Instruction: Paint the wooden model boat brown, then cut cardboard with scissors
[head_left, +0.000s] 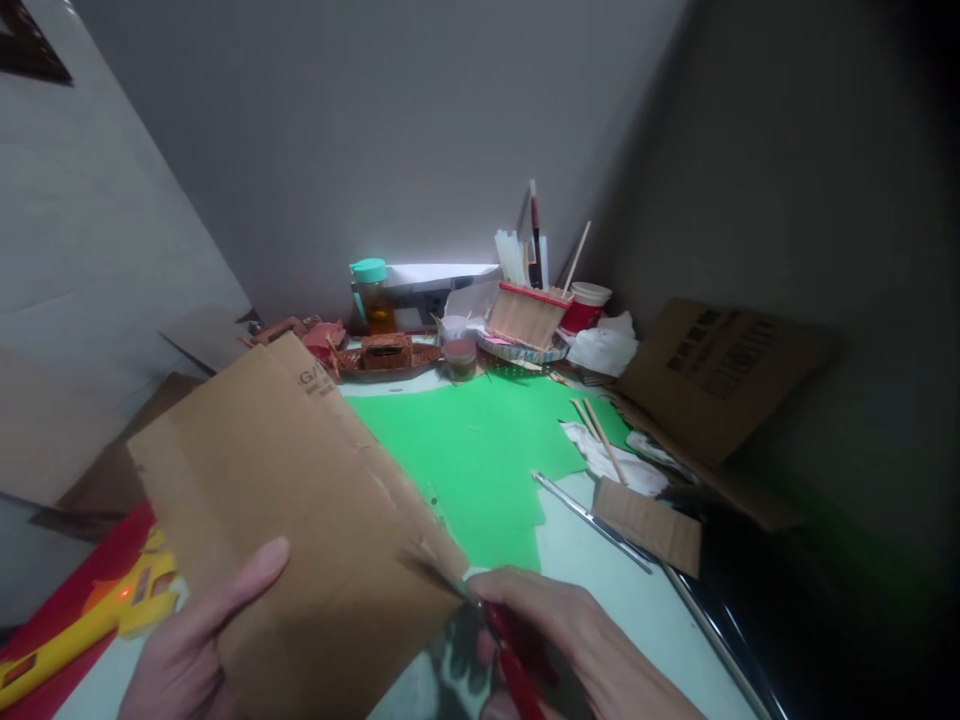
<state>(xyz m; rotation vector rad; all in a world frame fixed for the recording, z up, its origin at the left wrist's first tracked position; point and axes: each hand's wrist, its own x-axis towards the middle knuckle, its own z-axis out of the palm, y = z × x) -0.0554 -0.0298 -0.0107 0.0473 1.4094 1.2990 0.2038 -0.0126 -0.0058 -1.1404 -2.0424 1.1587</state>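
Note:
My left hand grips a brown cardboard piece at its lower left, the thumb lying on its face and the other fingers mostly out of sight. The cardboard is held tilted above the table. In my right hand are red-handled scissors, closed in by the fingers. Their blades, blurred, are at the right edge of the cardboard; whether they are cutting into it I cannot tell. A green sheet lies on the table beyond both hands.
A yellow glue gun rests at left. To the right lie a silver metal rod, a small wooden-looking board and sticks on white tissue. Brown model boats, a stick holder and a bottle line the wall. Folded cardboard leans right.

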